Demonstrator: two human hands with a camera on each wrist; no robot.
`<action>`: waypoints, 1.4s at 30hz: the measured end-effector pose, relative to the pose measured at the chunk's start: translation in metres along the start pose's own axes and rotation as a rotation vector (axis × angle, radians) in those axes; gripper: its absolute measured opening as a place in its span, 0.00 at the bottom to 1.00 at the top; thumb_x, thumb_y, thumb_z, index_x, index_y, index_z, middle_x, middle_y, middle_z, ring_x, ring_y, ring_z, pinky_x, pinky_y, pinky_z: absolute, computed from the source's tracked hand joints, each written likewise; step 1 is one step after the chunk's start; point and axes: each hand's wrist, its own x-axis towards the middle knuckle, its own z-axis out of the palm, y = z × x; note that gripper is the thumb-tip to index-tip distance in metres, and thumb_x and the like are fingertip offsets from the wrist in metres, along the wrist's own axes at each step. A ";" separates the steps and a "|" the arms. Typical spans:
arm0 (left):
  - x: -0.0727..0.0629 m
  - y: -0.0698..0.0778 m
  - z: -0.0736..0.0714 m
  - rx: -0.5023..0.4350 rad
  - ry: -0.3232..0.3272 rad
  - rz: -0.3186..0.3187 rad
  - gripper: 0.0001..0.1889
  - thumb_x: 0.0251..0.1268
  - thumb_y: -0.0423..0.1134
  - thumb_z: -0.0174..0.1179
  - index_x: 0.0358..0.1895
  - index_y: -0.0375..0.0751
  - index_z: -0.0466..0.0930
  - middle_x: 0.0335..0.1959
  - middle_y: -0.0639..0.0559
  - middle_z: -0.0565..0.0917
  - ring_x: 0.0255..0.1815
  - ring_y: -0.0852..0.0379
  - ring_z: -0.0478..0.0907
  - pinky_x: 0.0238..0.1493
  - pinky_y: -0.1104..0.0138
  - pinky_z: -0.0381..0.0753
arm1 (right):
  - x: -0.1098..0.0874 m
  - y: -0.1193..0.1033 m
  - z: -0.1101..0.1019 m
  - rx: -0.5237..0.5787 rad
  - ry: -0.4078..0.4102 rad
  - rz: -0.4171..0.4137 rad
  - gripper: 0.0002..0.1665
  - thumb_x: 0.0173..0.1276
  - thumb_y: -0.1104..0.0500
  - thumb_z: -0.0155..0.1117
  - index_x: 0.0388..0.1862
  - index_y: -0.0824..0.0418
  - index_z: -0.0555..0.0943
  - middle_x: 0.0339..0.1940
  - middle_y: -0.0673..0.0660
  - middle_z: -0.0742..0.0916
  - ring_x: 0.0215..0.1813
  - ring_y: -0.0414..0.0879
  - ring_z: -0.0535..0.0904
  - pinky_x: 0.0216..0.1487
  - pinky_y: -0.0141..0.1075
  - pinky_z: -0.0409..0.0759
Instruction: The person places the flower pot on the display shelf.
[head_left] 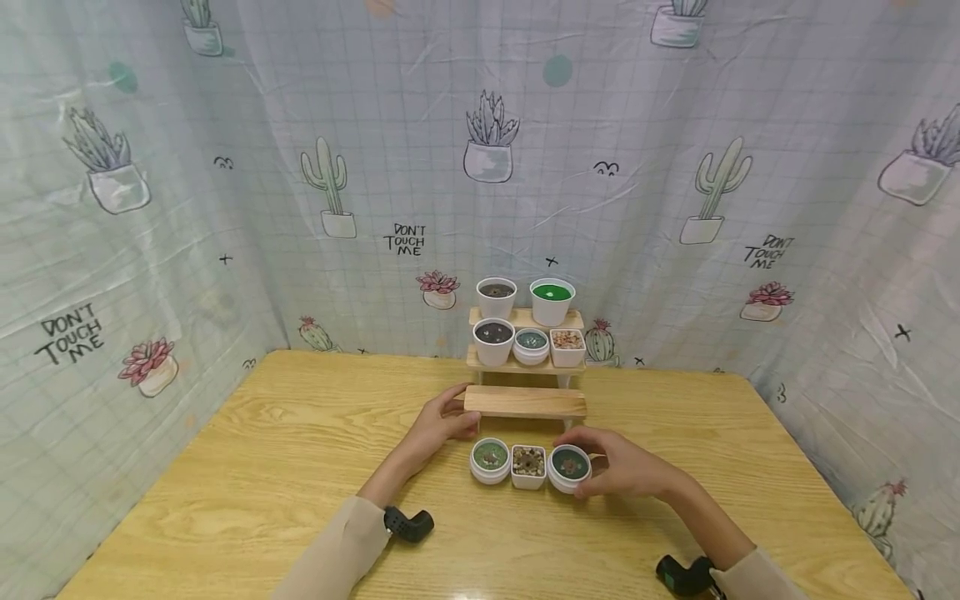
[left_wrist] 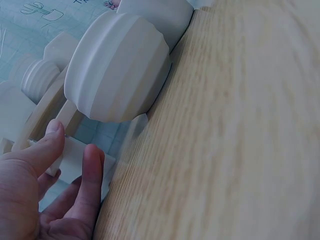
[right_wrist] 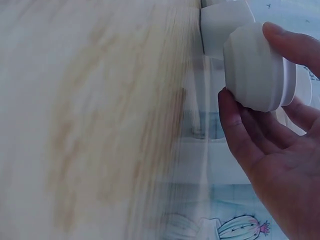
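My right hand (head_left: 626,464) grips a round white pot (right_wrist: 255,67) with dark green filling, thumb on one side and fingers on the other. In the right wrist view its base is slightly off the tabletop. Left of it in the head view stand a square white pot (head_left: 528,481) of pebbles and a round white pot (head_left: 489,477) with light green filling. My left hand (head_left: 442,421) holds the left end of the lowest step of a wooden tiered stand (head_left: 525,402), thumb in front; the left wrist view shows its thumb (left_wrist: 52,142) and curled fingers there.
On the middle step stand a dark-filled pot (head_left: 493,350), a small round pot (head_left: 531,354) and a square pot (head_left: 567,357). Above them are a grey-brown-filled pot (head_left: 496,302) and a green-filled pot (head_left: 551,310). A printed curtain (head_left: 420,183) hangs behind the wooden table (head_left: 337,417).
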 end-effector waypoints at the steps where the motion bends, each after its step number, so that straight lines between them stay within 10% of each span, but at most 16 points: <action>1: 0.000 0.000 0.000 -0.001 0.000 -0.001 0.41 0.72 0.39 0.67 0.82 0.42 0.56 0.65 0.30 0.77 0.48 0.54 0.85 0.53 0.61 0.91 | 0.000 0.000 0.000 -0.001 -0.001 -0.001 0.39 0.58 0.56 0.80 0.66 0.65 0.76 0.63 0.62 0.83 0.64 0.54 0.77 0.61 0.29 0.81; 42: 0.001 -0.003 0.000 -0.014 0.015 -0.004 0.40 0.71 0.38 0.67 0.81 0.42 0.57 0.63 0.31 0.78 0.46 0.53 0.86 0.52 0.62 0.91 | 0.033 -0.048 -0.023 -0.005 0.073 -0.034 0.40 0.61 0.58 0.79 0.70 0.63 0.73 0.64 0.60 0.82 0.65 0.56 0.77 0.62 0.35 0.83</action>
